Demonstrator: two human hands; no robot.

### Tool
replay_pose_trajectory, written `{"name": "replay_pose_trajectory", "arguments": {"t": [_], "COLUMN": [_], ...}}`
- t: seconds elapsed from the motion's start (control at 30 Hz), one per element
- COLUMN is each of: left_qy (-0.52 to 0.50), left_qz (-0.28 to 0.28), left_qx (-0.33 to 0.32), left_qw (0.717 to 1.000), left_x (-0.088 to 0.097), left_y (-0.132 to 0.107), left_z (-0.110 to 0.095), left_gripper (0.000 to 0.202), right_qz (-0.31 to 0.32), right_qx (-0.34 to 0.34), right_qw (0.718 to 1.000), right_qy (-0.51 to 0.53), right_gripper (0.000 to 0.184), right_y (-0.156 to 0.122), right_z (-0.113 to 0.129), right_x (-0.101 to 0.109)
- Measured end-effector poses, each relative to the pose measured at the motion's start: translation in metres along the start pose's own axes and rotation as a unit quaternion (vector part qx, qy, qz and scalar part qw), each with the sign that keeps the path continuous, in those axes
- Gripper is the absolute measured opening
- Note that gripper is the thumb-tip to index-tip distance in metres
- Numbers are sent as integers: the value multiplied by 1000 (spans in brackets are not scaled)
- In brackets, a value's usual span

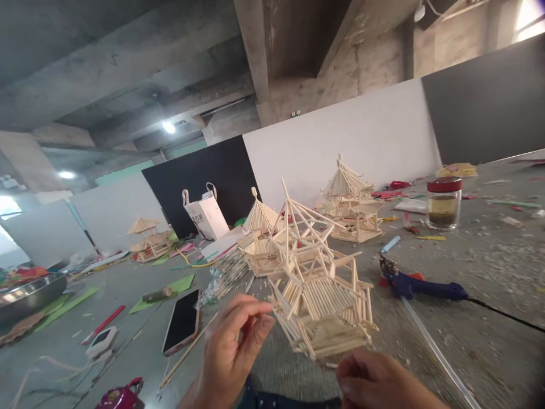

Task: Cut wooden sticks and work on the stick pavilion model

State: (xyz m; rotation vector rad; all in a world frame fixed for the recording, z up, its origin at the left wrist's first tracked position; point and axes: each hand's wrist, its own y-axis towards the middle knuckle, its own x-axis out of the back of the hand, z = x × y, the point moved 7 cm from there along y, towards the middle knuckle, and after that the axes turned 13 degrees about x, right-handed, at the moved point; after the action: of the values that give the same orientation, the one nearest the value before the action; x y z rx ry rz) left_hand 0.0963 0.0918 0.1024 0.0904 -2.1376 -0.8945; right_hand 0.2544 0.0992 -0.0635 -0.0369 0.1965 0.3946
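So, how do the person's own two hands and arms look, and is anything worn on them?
Both are bare. The left hand shows no glove, ring or watch, and its wrist has no sleeve down to the picture's edge. The right hand is bare too, but only its upper part shows, so its wrist cannot be judged.

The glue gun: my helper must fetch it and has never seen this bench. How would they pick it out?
Start at the stick pavilion model nearest the hands. Just to its right on the grey table lies the glue gun: dark blue, with a black cord trailing away, unlike the red-lidded glass jar farther back.
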Motion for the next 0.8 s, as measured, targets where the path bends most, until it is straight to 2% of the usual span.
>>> {"name": "replay_pose_trajectory", "arguments": {"t": [0.07,0.1,0.13,0.17,0.2,0.23,0.27,0.3,0.33,0.5,0.63,0.7,0.8], "left_qy": [11,12,12,10,6,2,-1,-3,-5,-9,-5,-1,-11], "left_qz": [14,25,37,45,51,56,61,64,68,75,88,94,135], "left_qx": [1,0,-3,-7,-10,-10,-7,-3,1,-27,-42,-46,-73], "left_qw": [1000,1000,999,999,999,998,998,998,998,997,995,994,988], "left_x": [1,0,-2,-4,-5,-7,-9,-11,-13,-17,-20,-24,-34], "left_y": [-8,-12,-15,-19,-22,-25,-28,-31,-33,-42,-48,-51,-55], "left_z": [5,7,9,10,12,14,17,19,22,21,13,7,-11], "left_gripper": [9,9,9,8,8,8,8,8,8,8,9,12,22], "right_qz": [-3,-10,-17,-19,-15,-5,9,23,36,60,78,86,95], "right_qx": [-32,-42,-34,-6,33,71,100,113,111,105,112,128,140], "right_qw": [994,981,954,910,853,797,754,729,716,687,687,708,768], "right_qy": [-103,-192,-299,-414,-520,-600,-649,-675,-689,-716,-714,-689,-617], "right_gripper": [13,11,12,13,14,16,18,19,19,18,19,15,12], "right_y": [-15,-23,-29,-34,-39,-42,-44,-44,-42,-16,-1,-5,-23], "right_z": [0,2,8,17,26,33,37,37,36,30,27,28,38], "right_x": [14,22,31,36,38,37,34,31,30,20,18,16,12]}}
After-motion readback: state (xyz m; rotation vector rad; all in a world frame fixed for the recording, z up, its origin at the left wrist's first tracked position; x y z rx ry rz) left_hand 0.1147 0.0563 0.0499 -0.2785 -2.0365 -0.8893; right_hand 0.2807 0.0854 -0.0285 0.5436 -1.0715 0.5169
